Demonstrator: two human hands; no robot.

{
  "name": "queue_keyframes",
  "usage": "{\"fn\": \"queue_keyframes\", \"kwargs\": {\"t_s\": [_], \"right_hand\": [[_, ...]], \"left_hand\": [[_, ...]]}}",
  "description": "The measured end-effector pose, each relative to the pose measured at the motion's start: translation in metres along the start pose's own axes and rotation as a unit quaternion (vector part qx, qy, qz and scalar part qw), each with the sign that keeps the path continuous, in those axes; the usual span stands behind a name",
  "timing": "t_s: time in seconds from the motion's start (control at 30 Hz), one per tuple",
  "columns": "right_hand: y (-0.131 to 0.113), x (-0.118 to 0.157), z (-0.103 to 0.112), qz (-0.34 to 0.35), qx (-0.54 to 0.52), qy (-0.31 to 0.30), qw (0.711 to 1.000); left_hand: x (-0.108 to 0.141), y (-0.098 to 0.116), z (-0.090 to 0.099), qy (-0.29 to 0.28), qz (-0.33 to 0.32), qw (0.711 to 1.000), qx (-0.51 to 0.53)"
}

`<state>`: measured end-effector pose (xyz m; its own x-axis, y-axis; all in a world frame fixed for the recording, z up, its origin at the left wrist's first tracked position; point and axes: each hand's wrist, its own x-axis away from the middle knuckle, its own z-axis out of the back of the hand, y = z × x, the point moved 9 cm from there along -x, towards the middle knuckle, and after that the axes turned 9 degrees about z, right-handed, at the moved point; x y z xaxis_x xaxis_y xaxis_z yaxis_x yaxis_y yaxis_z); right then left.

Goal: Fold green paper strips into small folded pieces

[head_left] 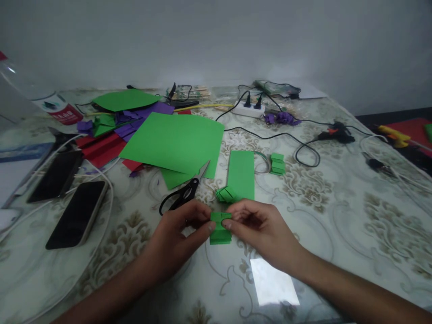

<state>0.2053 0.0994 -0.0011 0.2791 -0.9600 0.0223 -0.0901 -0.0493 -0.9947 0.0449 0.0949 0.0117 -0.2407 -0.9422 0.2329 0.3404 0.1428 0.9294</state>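
1. Green pleated paper point(220, 236), between six and seven o'clock from the flat strip point(241, 173), is pinched by left hand point(184, 234) and right hand point(261, 225).
2. One folded piece point(225, 194) at twelve o'clock and another bundle point(277, 164) at one look done; the strip remains unfolded.
3. Bottle point(38, 92), ten o'clock: red label point(65, 114), writing too blurred to read.

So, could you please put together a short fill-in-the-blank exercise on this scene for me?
1. The left hand and right hand hold a folded piece coloured ____.
2. The scissors point ____ both hands.
3. In the picture, the nearer phone lies to the ____ of the scissors.
4. The number of black plugs in the power strip is ____.

Missing words: green; away from; left; two.
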Motion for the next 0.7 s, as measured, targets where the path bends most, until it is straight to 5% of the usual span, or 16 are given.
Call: {"fn": "queue_keyframes", "kwargs": {"t_s": [0.7], "right_hand": [[-0.0103,-0.001,0.0008,0.013,-0.008,-0.028,0.999]], "left_hand": [[0.0038,0.0069,0.0012,-0.018,-0.013,1.0,0.017]]}}
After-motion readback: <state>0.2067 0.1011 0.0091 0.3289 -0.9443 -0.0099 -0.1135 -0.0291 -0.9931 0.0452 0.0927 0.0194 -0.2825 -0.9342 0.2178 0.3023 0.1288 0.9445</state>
